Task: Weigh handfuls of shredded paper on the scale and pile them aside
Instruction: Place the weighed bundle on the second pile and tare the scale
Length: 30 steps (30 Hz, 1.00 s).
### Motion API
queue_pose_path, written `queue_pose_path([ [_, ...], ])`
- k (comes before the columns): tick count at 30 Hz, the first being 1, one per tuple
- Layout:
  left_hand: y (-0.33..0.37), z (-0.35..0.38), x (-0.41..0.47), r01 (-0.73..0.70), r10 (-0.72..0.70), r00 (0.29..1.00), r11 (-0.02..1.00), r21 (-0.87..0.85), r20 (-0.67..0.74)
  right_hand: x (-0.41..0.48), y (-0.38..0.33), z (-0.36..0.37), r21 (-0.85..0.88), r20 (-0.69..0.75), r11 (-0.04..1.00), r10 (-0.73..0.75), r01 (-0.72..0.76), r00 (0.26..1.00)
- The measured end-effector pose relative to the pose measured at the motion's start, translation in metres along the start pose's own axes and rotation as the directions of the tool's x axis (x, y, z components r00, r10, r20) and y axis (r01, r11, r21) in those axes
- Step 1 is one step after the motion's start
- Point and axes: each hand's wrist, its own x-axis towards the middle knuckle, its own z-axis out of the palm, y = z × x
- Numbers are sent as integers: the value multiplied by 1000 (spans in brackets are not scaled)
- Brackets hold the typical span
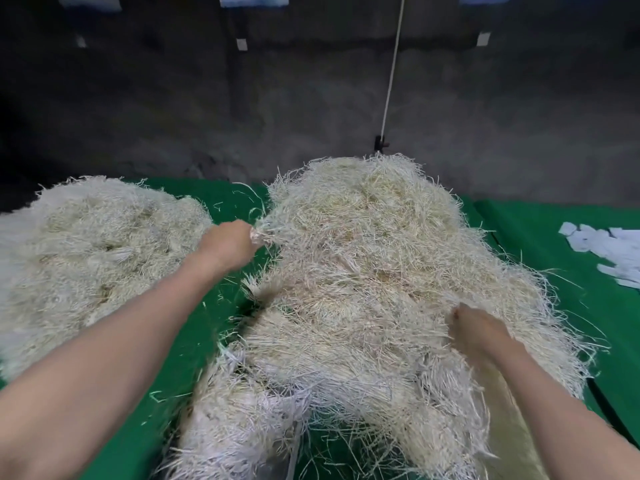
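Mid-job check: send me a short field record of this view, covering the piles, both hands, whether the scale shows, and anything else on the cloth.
main pile: large heap of shredded paper, centre of the green cloth
side pile: smaller heap to the left, a strip of cloth between them
left hand: fingers pinch strands at the main pile's left edge
right hand: dug into the main pile's right side, grip hidden
scale: not in view
other: white paper pieces at far right; white cord behind
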Motion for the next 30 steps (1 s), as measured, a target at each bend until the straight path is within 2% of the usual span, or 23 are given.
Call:
queue_pose_path([
  [2, 3, 1, -6, -62, 63, 998, 997, 53, -13, -8, -34, -39, 24, 47, 997, -77, 76, 996],
  [3, 5, 1, -8, -88, 89, 996, 994, 61, -11, -13, -52, -59, 39, -12, 992, -116, 116, 993],
  [4, 6, 0, -10, -119, 120, 993, 990, 78, -12, -20, -71, -77, 65, -146, 982, -168, 179, 975],
  [5, 7, -2, -13, -152, 155, 988, 983, 98, -24, -29, -92, -91, 118, -312, 953, -231, 279, 922],
  [6, 8, -4, -17, -189, 195, 980, 975, 117, -43, -41, -115, -101, 215, -455, 877, -299, 429, 839],
  [7, 10, -7, -21, -229, 239, 969, 965, 129, -69, -57, -139, -110, 372, -516, 729, -353, 575, 780],
  [8, 13, -10, -28, -268, 283, 953, 954, 132, -110, -74, -163, -117, 579, -495, 514, -394, 633, 774],
  [9, 17, -14, -36, -309, 328, 931, 942, 133, -157, -88, -184, -119, 773, -414, 303, -423, 557, 806],
  [11, 23, -20, -54, -414, 427, 875, 904, 106, -230, -104, -214, -116, 969, -193, 40, -487, 242, 852],
  [13, 20, -33, -68, -511, 492, 849, 857, -64, -191, -112, -230, -112, 995, -57, -103, -589, -5, 806],
  [14, 12, -42, -73, -546, 536, 837, 814, -197, -108, -115, -234, -112, 988, -50, -144, -609, -49, 792],
  [16, -9, -65, -81, -515, 633, 755, 733, -444, 168, -119, -239, -107, 992, -82, -126, -556, 13, 827],
  [17, -21, -75, -86, -447, 654, 710, 705, -551, 261, -121, -241, -104, 994, -101, -75, -496, 73, 863],
  [18, -33, -81, -89, -348, 645, 708, 673, -653, 288, -122, -242, -101, 994, -106, -29, -427, 104, 898],
  [20, -55, -82, -96, -170, 527, 827, 563, -809, 194, -128, -242, -90, 996, -83, -15, -329, 83, 941],
  [21, -64, -78, -100, -168, 428, 899, 524, -835, 88, -132, -243, -83, 998, -64, -11, -302, 64, 951],
  [22, -70, -72, -105, -213, 349, 937, 547, -810, -11, -138, -245, -76, 999, -45, -9, -284, 44, 958],
  [23, -76, -65, -111, -244, 334, 942, 582, -776, -46, -145, -247, -69, 999, -25, -39, -283, 14, 959],
  [24, -79, -57, -117, -251, 377, 926, 589, -769, -14, -150, -249, -62, 995, -4, -99, -306, -28, 952],
  [25, -81, -47, -122, -223, 433, 899, 578, -785, 63, -156, -252, -55, 984, 23, -157, -340, -81, 940],
  [26, -84, -36, -127, -174, 454, 882, 564, -807, 128, -160, -256, -49, 980, 45, -166, -367, -113, 929],
  [27, -87, -24, -131, -138, 438, 886, 559, -817, 150, -164, -257, -42, 991, 46, -100, -370, -89, 928],
  [30, -96, 8, -140, -148, 347, 932, 625, -766, 103, -170, -255, -17, 904, -117, 364, -290, 222, 950],
])
